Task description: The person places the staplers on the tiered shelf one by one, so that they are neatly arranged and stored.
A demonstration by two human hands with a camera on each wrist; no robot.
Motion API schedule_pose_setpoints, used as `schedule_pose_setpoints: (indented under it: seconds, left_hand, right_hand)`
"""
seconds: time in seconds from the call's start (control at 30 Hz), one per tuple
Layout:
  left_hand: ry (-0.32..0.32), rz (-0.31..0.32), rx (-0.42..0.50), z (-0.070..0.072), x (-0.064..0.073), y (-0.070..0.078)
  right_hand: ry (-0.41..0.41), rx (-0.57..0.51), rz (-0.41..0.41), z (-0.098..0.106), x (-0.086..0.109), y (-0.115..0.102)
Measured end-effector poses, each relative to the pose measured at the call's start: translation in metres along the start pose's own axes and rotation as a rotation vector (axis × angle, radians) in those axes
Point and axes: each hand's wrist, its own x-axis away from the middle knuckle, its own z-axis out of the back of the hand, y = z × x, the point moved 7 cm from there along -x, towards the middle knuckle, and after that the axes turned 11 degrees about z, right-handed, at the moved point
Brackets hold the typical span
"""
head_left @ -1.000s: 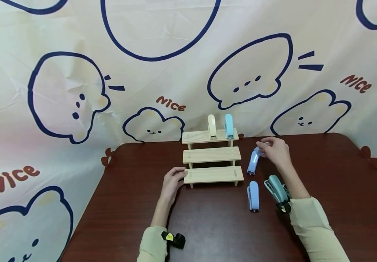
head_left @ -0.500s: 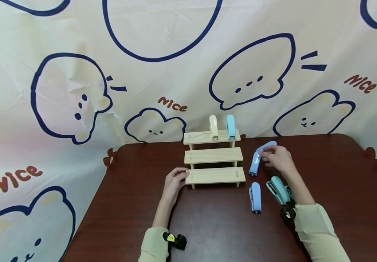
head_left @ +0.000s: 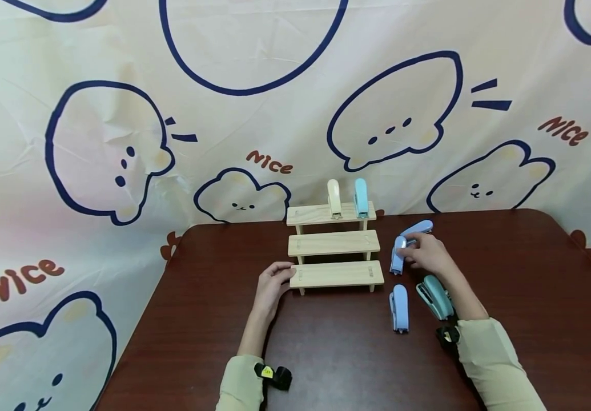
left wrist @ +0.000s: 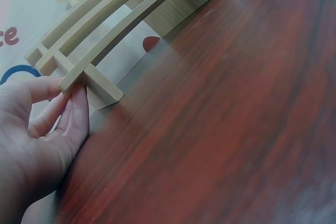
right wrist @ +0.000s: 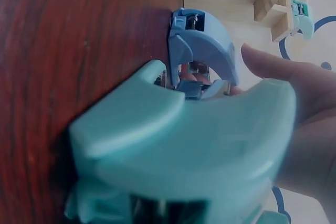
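Observation:
In the head view a three-step wooden display shelf [head_left: 336, 274] stands on the table. My left hand [head_left: 272, 288] grips the left end of its lowest step; the left wrist view shows the fingers [left wrist: 79, 109] at that board's end. A cream stapler [head_left: 333, 198] and a light blue stapler [head_left: 361, 198] stand on the top step. Right of the shelf, my right hand [head_left: 429, 253] pinches a blue stapler [head_left: 398, 255]. The right wrist view shows the thumb [right wrist: 268, 64] beside this stapler, with fingertips partly hidden behind it. Another blue stapler [head_left: 421, 226] lies just behind.
A blue stapler [head_left: 400, 308] lies in front of the held one. A teal stapler [head_left: 435, 298] sits close by the right wrist and fills much of the right wrist view. A printed cloth [head_left: 254, 131] hangs behind the table [head_left: 336, 365].
My right hand has moved from the farther blue stapler toward me and onto the nearer one. The left hand keeps its grip on the shelf.

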Motion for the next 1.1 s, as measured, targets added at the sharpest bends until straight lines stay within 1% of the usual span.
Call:
schedule_pose_setpoints:
  seconds: [0.2,0.43,0.5,0.63,0.73,0.87,1.1]
  left_hand:
    - [0.008,0.007,-0.013,0.001,0.001,0.000]
    - [0.007,0.003,-0.016,0.001,0.000,-0.001]
    - [0.008,0.002,-0.018,0.002,0.000,-0.001]
    - [0.008,0.004,-0.019,0.002,0.000,-0.002]
    - [0.010,0.005,-0.021,0.002,0.000,-0.001]
    - [0.008,0.003,-0.019,0.001,0.000,-0.001]
    - [-0.001,-0.003,-0.034,0.001,0.000,-0.001]
  right_hand:
    - [-0.045,0.041,0.041,-0.006,-0.002,-0.001]
    - [-0.064,0.138,0.082,-0.010,-0.002,-0.007]
    - [-0.076,0.147,0.092,-0.011,-0.002,-0.009]
    - [-0.085,0.129,0.094,-0.013,-0.001,-0.010]
    - [-0.076,0.127,0.096,-0.013,0.000,-0.011]
    - [-0.056,0.152,0.107,-0.011,0.000,-0.013]
    - [-0.013,0.173,0.095,-0.008,0.001,-0.013]
